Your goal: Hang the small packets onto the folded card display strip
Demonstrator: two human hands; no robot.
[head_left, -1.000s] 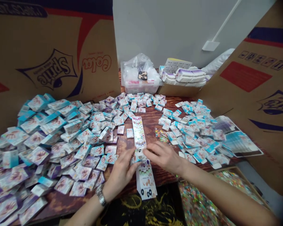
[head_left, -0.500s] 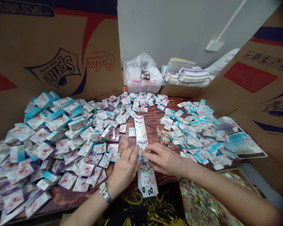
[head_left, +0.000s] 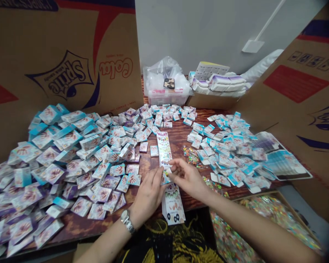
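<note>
My left hand is palm down, its back up, with the fingers lying close together and slanting away from me toward the right. They are closed along the left side of a small box, and my thumb sits at its near end. My left forearm rises from the bottom edge, angled inward, with a metal watch around the wrist.

My right hand comes in from the other side, the forearm stretched long from the lower right corner. The wrist is nearly straight, the knuckles are raised and the fingers curl down, with index finger and thumb narrow at the box's right side. I cannot tell whether they pinch anything, though a yellow-green bit shows beside the tips.

The box lies between both my hands, over the middle of a long printed leaflet, which runs lengthwise away from me on the worktop. Just beyond my right knuckles lie loose, colourful little packets. Heaped boxes spread out to the left of my left hand, and a smaller pile of cartons lies beyond my right forearm.
</note>
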